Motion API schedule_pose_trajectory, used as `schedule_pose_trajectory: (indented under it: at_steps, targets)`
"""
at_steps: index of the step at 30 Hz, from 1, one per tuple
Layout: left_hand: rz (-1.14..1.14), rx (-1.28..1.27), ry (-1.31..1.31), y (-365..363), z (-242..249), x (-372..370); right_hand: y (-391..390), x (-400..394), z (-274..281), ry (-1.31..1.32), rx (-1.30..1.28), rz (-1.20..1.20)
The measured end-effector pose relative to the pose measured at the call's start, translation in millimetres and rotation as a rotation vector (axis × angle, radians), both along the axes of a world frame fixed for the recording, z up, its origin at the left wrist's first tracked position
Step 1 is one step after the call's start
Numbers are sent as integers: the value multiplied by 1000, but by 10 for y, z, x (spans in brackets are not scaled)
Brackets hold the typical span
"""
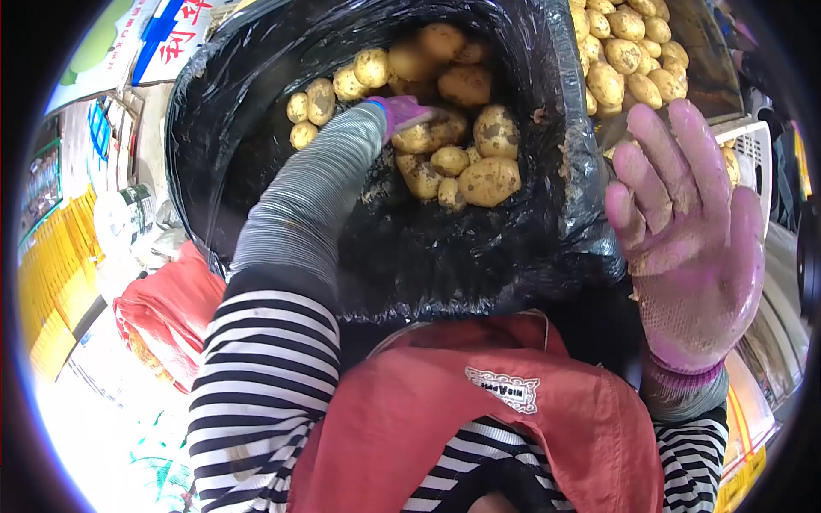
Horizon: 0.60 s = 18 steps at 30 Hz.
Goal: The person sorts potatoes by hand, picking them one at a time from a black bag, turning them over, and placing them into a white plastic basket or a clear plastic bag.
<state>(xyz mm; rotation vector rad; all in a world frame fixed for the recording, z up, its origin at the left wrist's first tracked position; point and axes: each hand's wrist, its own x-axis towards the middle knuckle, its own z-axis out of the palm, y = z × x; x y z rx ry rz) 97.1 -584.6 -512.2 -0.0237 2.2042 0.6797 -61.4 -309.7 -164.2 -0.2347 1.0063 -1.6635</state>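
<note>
My left hand (pixel 404 116), in a purple glove under a grey striped sleeve, reaches into a bin lined with black plastic (pixel 385 265). It is right at a potato (pixel 440 130) in the pile; its fingers are mostly hidden and blurred there, so I cannot tell whether they grip it. More dirt-specked potatoes (pixel 489 181) of mixed sizes lie around that hand, with smaller ones (pixel 320 101) to its left. My right hand (pixel 688 231), in a dusty purple glove, is raised to the right of the bin, palm showing and fingers stretched out, holding nothing.
Beyond the bin's right wall stands a container heaped with potatoes (pixel 629 56), and a white plastic crate (pixel 753 145) is beside it. Left of the bin are a red cloth (pixel 171 308) and a yellow ribbed panel (pixel 64 265). A printed sheet (pixel 107 51) lies at the upper left.
</note>
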Motion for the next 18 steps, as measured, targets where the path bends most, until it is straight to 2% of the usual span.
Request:
schedule_pose_trajectory:
  at_steps: [3,5,7,9,11,12,14,16,18]
  targets:
    - [374,87,-71,114,505,188,28,-20,-2,-13,-12,-7]
    - [963,140,-66,305,428,445,32,-19,29,-16,-21,-18]
    - [1515,947,-184,453,400,593,34,-15,37,-8,-31,-34]
    - [1606,1054,-196,451,285,753,47,-9,19,-2,-35,-29]
    - [1597,1203,-221,473,252,844,67,2,10,11,-54,-10]
    - [1517,1194,-213,450,275,830,69,10,18,16,-61,-2]
    - [1426,848,-141,428,322,768,68,33,46,17,-62,7]
    - [1075,411,-96,344,559,564,73,76,61,10,-64,7]
    - [814,162,-83,393,567,366,62,107,65,11,-78,16]
